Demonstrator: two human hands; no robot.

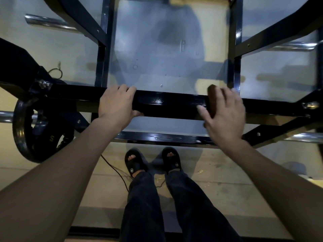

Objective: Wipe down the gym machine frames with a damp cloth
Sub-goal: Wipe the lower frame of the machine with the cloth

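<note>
Nearest to the camera are the person's two legs in dark trousers (pixel 174 206), and the feet stand in black sandals (pixel 135 164) on the pale concrete floor (pixel 227 180). A thin black cable (pixel 114 169) lies on the floor just left of the left foot. Both bare forearms reach forward from the lower corners to a glossy black crossbar (pixel 167 102) of the gym machine frame, which runs from left to right across the middle of the view. The left hand (pixel 116 104) grips this crossbar: the fingers are curled over its far edge and the thumb comes under its near side. The right hand (pixel 225 114) is on the same bar, more to the right, with the fingers spread and quite straight, and it presses a dark brown cloth (pixel 212 95) against the bar; the cloth is folded over the top of the bar and only its left part shows beside the fingers. This hand looks a little blurred. Below the crossbar, a second, lower black bar (pixel 157 137) runs parallel to it. At the left, a black weight plate (pixel 26 133) sits on a chrome sleeve (pixel 7 116), beside the frame joint. Farther away, two black uprights (pixel 103 49) and (pixel 236 49) go from the crossbar toward the far side, with diagonal braces going outward, and chrome pegs (pixel 49 22) stick out at the far left and at the right.
</note>
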